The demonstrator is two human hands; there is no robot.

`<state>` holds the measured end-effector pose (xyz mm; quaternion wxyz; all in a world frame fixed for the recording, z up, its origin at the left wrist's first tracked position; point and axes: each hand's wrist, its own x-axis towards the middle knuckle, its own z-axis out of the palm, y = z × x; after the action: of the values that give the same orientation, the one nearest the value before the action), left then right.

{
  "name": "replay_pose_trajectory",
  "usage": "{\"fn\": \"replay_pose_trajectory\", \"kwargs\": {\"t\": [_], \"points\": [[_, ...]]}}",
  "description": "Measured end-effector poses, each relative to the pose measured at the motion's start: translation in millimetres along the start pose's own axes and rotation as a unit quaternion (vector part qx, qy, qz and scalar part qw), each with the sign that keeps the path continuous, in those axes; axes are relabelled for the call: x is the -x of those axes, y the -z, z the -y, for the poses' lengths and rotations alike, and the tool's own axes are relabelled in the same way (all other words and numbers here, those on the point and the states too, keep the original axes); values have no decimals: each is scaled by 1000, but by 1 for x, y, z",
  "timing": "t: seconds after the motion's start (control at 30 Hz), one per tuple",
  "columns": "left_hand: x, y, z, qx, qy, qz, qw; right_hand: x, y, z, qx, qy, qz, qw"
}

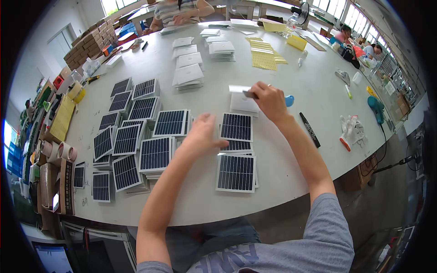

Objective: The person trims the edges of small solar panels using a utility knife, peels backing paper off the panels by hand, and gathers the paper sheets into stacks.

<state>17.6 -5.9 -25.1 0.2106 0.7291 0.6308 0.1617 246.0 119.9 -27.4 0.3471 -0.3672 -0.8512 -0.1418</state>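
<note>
Grey-shirted torso lies nearest, at 6 o'clock; clock read from mid-view. Left hand is just left of centre, blurred, thumb apart from the fingers; whether it touches anything cannot be told. On the pale table, small solar panels stand in crowded stacks at 9 o'clock, with a shorter panel column running from centre to 5 o'clock; the left hand is between the two groups. Right hand, at 2 o'clock, has thumb and fingers clamped on a small dark piece, kind unclear, near white cards at 1 o'clock. Containers: cardboard carton between 8 and 9 o'clock, contents not readable; brown boxes piled at 10 o'clock, contents hidden; clear bottle at 1 o'clock, contents too small to tell. Elsewhere: white stacks at 11 to 12 o'clock, yellow sheets at 1, black marker at 3, with white glove and teal tool farther out that way; co-worker beyond the far edge, between 11 and 12. Obstructions: left forearm crosses before the stacked panels' right edge; right hand and wrist cover parts of the white cards and of a blue object.
</note>
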Motion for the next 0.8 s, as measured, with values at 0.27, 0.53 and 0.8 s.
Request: {"fn": "replay_pose_trajectory", "kwargs": {"t": [0.27, 0.53, 0.8], "points": [[3, -10, 0, 85, 28, 2, 996, 1, 29, 38, -103, -113, 325, 933], [6, -14, 6, 176, 13, -36, 984, -11, 36, 20, -107, -83, 33, 990], [6, -18, 8, 218, 3, -35, 975, 2, 23, 23, -84, -51, 190, 977]]}}
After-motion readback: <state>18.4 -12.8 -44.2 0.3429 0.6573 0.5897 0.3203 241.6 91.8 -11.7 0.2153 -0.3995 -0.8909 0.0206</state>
